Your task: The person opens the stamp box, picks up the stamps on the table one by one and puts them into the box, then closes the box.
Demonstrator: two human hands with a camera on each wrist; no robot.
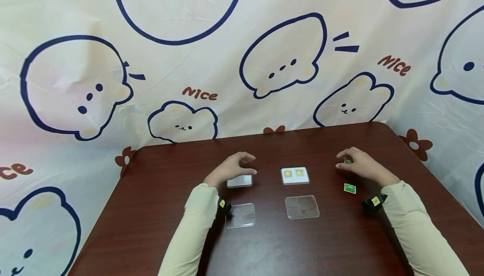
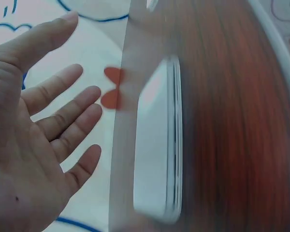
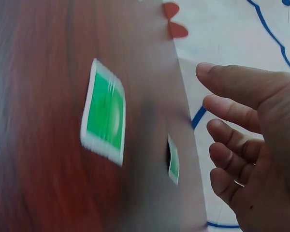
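Left grip (image 1: 231, 168) has its fingers spread and slightly bent, thumb well apart, with hold of nothing; it hovers near a flat, white, round-cornered rectangular case (image 1: 240, 182). Right grip (image 1: 358, 166) likewise has hold of nothing, fingers loosely curved, above two small, green, white-bordered rectangular cards (image 1: 349, 188) (one partly hidden by the fingers, its twin nearer the head camera). Between the two grips, on a dark reddish-brown wooden tabletop (image 1: 276, 251), lies a white, round-cornered rectangular panel (image 1: 293, 176) bearing two yellow squares (image 1: 288, 174). Two clear, rectangular plastic covers (image 1: 243, 216) lie nearer the head camera, set side by side.
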